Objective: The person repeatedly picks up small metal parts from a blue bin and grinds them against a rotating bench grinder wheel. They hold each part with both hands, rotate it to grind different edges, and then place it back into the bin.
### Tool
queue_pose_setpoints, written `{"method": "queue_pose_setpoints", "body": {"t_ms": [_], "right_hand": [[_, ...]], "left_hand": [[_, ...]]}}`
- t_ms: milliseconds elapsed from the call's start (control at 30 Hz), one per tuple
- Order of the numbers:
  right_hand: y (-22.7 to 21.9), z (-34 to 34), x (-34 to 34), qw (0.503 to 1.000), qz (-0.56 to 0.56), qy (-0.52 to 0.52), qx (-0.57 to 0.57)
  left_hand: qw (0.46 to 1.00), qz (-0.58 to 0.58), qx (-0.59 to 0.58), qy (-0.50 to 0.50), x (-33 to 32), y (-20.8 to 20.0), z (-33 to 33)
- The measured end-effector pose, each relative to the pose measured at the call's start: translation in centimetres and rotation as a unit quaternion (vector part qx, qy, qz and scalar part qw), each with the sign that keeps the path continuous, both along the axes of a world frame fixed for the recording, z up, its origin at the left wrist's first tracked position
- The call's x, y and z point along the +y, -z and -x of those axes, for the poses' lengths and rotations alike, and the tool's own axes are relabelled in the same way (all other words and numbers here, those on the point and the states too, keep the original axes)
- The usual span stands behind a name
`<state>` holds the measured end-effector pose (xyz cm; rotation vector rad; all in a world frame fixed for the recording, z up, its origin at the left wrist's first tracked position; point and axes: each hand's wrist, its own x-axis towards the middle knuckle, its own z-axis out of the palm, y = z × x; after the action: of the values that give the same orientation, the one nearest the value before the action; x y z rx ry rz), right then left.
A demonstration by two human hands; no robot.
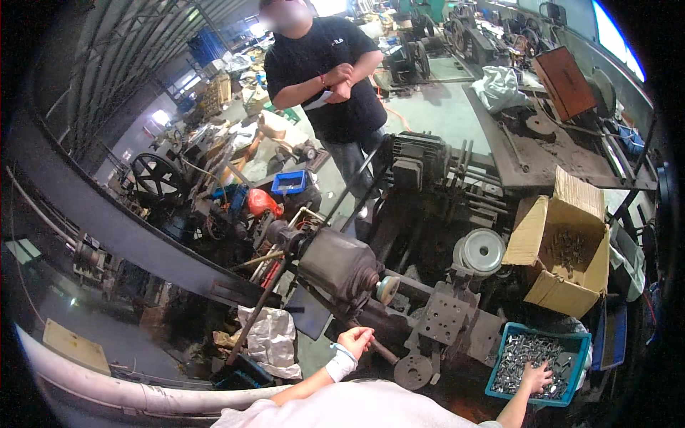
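Workshop floor (435,107), lettered black shirt (321,57), right hand (536,378) in bin (584,357)

The head-worn fisheye view looks down and forward, close above and behind the white-wristed left grip (356,341) and bare right grip (535,377).

Whether the curled fingers of the left hand (357,341) hold anything cannot be told. The right hand (536,378) hides some of the small metal parts (524,353) in the blue-green bin (579,367), each too small to make out, and whether it grips one is unclear. Its forearm (514,411) and the pale shirt (357,406) are cut off by the lower edge. The dark pieces (565,251) inside the cardboard box (564,293) are too small to tell. Across the machine (337,264), another person (325,68) has a blurred face, the head cropped by the upper edge
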<state>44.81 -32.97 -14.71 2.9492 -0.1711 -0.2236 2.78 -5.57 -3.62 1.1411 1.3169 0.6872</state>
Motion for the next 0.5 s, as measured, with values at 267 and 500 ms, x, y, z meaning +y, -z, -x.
{"method": "queue_pose_setpoints", "body": {"t_ms": [267, 500], "right_hand": [[2.9, 0.2, -0.8, 0.996, 0.003, -0.088, -0.008], [-1.2, 0.7, 0.6, 0.994, 0.021, -0.019, 0.105]], "left_hand": [[1.0, 0.017, 0.018, -0.011, 0.0, -0.5, -1.6], [1.0, 0.009, 0.02, -0.005, 0.3, -0.6, -0.7]]}}
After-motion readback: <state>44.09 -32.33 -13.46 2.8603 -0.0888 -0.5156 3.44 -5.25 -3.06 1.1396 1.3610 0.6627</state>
